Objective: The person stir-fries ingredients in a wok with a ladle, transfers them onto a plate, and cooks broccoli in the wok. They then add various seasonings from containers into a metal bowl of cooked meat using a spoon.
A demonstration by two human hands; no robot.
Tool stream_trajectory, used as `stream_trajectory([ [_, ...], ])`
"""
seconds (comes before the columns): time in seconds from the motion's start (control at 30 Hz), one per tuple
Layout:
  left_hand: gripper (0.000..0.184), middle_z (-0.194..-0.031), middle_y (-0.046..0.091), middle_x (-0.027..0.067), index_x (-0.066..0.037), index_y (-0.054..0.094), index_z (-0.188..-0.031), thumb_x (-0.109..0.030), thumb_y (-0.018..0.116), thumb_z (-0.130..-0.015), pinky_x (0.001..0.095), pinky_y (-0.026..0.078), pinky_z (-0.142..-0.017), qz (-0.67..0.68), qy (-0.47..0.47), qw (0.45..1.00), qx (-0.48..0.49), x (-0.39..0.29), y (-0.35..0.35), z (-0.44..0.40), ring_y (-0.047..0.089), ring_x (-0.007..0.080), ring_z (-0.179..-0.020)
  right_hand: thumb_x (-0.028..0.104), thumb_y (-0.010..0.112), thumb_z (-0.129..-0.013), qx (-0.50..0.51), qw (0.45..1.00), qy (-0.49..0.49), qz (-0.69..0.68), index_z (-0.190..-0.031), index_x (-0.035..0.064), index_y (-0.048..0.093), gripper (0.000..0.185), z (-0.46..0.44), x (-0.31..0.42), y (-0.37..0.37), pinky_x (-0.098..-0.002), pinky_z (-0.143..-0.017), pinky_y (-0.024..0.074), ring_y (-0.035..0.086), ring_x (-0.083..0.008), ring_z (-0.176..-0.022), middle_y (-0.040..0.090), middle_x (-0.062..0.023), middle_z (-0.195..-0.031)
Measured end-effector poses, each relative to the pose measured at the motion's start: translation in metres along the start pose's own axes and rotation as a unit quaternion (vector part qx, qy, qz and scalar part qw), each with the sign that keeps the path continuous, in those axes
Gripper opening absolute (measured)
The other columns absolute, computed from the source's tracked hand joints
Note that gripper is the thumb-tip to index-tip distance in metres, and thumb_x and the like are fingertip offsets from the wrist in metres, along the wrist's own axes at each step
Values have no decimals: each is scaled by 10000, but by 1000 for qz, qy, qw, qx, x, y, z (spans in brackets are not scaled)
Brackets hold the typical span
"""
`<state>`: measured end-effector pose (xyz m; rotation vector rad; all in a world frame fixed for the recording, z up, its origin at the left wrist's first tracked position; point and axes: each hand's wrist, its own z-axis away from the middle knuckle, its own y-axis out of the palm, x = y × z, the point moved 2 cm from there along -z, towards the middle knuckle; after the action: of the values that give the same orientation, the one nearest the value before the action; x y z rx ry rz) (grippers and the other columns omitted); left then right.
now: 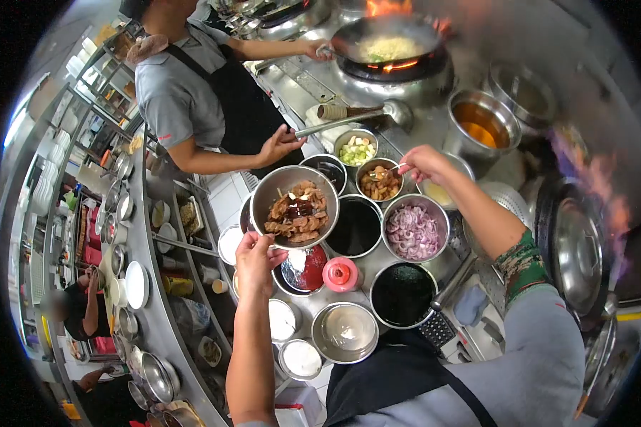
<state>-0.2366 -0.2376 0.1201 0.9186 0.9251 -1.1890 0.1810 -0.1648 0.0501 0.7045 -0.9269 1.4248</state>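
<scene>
My left hand (255, 257) grips the rim of a steel bowl (263, 191), held tilted above the pots. Sliced meat in dark sauce (298, 215) lies inside it. Fingers pinched, my right hand (425, 164) holds the thin handle of a spoon (397, 169) over a small pot of brown chunks (379, 186); the spoon's lower end is hard to make out. Below that pot stands a pot of sliced purple onions (414, 231). A pot of dark liquid (352, 228) sits between my two arms, and a red-capped bottle (341, 273) is near my left hand.
A co-worker (221, 99) at the upper left holds a wok (349, 53) over flames with one hand and a ladle (342, 122) with the other. A pot of orange liquid (480, 129) stands at the right. Shelving with dishes (185, 277) runs along the left.
</scene>
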Motion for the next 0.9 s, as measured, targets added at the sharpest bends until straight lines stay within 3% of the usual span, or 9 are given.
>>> stream_trajectory([
  [0.17,92,-769,587,74,-42,508,-848,-66,589,-887,296,602,-586,-30,21,998,43,6,43,-27,634,184,-591,108,512,-924,14,989,-149,13,-978,12,638,167,54,56,6,-268,-416,458,575,-93,-514,718,-98,-869],
  [0.2,85,-745,571,36,-81,504,-868,-70,585,-893,272,588,-575,-51,6,998,49,10,53,-32,611,142,-596,119,507,-938,26,980,-194,28,-965,20,641,170,67,66,17,-264,-416,458,586,-86,-527,719,-87,-867],
  [0.27,79,-783,585,47,-74,506,-885,-62,584,-891,269,592,-573,-10,-5,998,67,16,69,-35,616,149,-595,128,523,-929,-66,933,-323,146,-897,22,656,172,89,76,38,-347,-510,511,653,-218,-581,710,-129,-804],
  [0.33,76,-814,601,58,-67,505,-904,-53,579,-892,269,594,-568,9,-23,997,80,20,72,-35,629,156,-606,122,540,-906,-202,834,-454,240,-863,17,657,163,105,82,43,-389,-586,533,666,-300,-624,693,-166,-775],
  [0.37,73,-815,604,61,-66,505,-907,-52,575,-894,269,595,-569,12,-30,996,79,20,72,-32,632,158,-609,90,539,-859,-224,853,-411,230,-831,19,656,139,112,87,38,-440,-715,531,657,-383,-729,670,-199,-776],
  [0.5,65,-824,621,78,-73,505,-893,-54,566,-901,269,597,-582,18,-35,996,76,16,61,-19,640,163,-614,78,503,-831,-209,843,-287,405,-843,25,681,186,45,36,18,-491,-768,516,664,-398,-790,674,-218,-815],
  [0.6,89,-833,630,99,-61,492,-862,-48,576,-890,282,588,-567,11,-21,998,55,15,48,-13,634,161,-597,82,499,-837,-170,840,-266,442,-863,24,692,203,3,-11,28,-488,-765,518,664,-400,-784,678,-221,-830],
  [0.8,83,-807,633,70,-73,504,-861,-58,580,-890,273,580,-554,2,-15,999,35,11,25,-4,626,141,-580,130,559,-831,-47,960,-128,245,-844,9,691,179,2,-14,24,-467,-736,524,661,-396,-753,683,-219,-832],
  [0.9,69,-779,626,62,-71,509,-870,-56,573,-890,272,580,-550,-6,-9,1000,25,10,19,-2,622,138,-564,161,582,-822,-44,977,-53,200,-829,19,691,180,4,-14,23,-459,-734,522,658,-383,-765,682,-209,-837],
])
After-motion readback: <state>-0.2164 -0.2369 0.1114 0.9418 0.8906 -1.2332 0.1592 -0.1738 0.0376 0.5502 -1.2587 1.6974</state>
